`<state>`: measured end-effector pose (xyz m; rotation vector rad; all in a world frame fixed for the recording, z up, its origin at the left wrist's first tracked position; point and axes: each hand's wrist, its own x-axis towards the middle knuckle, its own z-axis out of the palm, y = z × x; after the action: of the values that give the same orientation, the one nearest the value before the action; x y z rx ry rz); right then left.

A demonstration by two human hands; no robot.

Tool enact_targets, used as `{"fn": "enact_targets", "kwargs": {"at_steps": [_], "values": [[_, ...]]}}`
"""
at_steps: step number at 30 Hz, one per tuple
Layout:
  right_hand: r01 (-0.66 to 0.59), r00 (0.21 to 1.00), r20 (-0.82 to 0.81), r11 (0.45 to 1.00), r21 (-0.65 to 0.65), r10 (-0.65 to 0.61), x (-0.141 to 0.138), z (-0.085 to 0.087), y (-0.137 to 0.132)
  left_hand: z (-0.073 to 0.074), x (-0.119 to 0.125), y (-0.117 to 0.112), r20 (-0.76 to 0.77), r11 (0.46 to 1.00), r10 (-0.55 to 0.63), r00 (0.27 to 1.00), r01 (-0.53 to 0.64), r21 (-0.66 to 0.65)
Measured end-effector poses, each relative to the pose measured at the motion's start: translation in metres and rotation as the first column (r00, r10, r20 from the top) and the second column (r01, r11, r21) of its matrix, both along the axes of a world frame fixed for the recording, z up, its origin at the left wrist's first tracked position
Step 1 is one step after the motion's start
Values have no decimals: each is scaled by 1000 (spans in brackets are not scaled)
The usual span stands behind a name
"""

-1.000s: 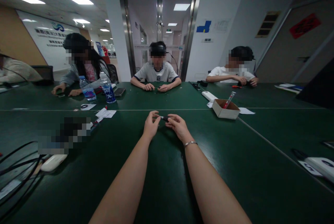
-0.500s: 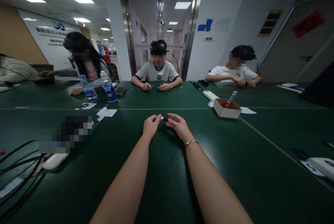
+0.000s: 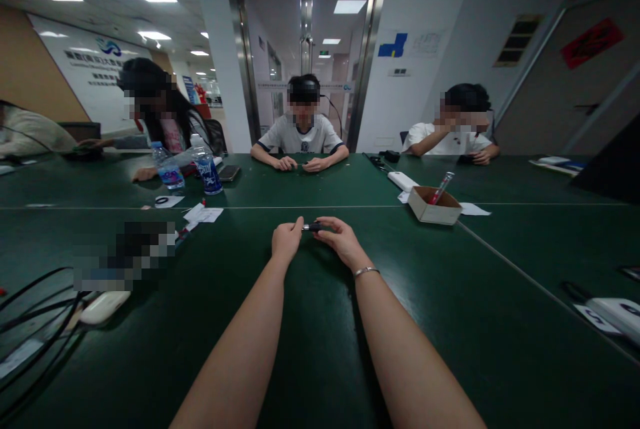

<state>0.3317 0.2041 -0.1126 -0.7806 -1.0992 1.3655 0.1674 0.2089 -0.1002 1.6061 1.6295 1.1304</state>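
A small black stick with a shiny silver end [image 3: 312, 227] lies level between my two hands, just above the green table [image 3: 320, 322]. My left hand [image 3: 287, 240] pinches the silver end between thumb and finger. Around the black part, the thumb and fingers of my right hand [image 3: 341, 241] are closed. The fingertips cover both ends of the stick, so its exact kind cannot be made out. A silver bracelet [image 3: 367, 271] circles my right wrist.
To the right stands an open cardboard box [image 3: 434, 208] with a red-and-clear tube [image 3: 442, 188] in it. Two water bottles [image 3: 207, 169] stand at the back left. A white power bank [image 3: 105, 307] and black cables [image 3: 47, 322] lie left. Several people sit across the table.
My left hand has shifted slightly left, and more of the black stick shows between my hands. At the far right, a person has raised a hand toward the head.
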Motion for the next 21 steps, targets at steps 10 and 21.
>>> {"fn": "enact_targets", "kwargs": {"at_steps": [10, 21], "values": [[8, 998, -62, 998, -55, -11, 1, -2, 3, -9, 2, 4, 145, 991, -131, 981, 130, 20], [65, 991, -106, 988, -142, -80, 2, 0, 4, -11, 8, 8, 348, 961, -246, 905, 180, 210]]}}
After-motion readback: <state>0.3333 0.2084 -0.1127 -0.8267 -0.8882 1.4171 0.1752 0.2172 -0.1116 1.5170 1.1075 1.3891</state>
